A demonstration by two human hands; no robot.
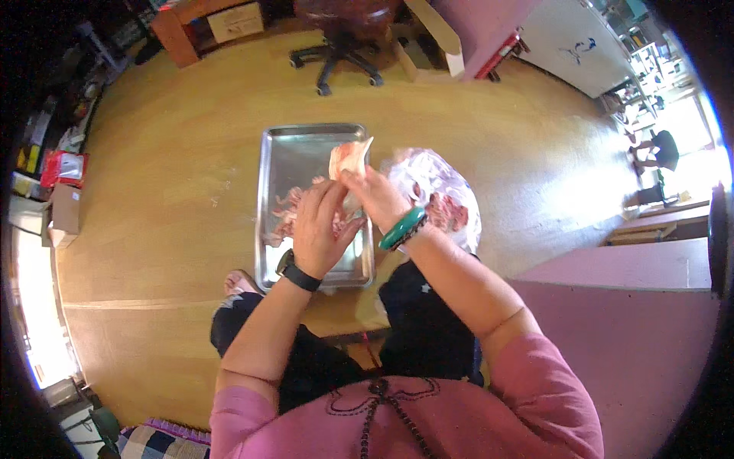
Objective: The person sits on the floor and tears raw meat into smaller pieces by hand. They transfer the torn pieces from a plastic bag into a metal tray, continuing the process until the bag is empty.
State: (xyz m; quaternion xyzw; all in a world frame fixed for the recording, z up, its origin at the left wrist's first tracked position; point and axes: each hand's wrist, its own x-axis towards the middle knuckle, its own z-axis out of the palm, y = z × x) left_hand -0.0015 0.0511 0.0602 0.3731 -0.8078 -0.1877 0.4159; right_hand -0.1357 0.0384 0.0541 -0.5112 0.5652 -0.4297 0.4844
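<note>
My right hand (383,198), below a green bangle and a dark beaded bracelet, grips a pale slab of raw meat (347,159) with a pinkish face. It is held over the right side of a shallow metal tray (309,269). My left hand (318,215), wearing a black watch, hovers above the tray with its fingertips close to the slab's lower end. Whether they pinch it cannot be told. Thin strips of raw meat (285,221) lie heaped in the tray, partly covered by my left hand. Right of the tray, a plastic bag (427,172) holds red meat pieces (446,212).
The tray rests on a wood-look floor (172,229) between my feet. Beyond it stand a wheeled office chair (338,60) and an open cardboard box (421,60). A pink surface (619,344) is at my right. Far right, a person (662,150) is near a bright opening.
</note>
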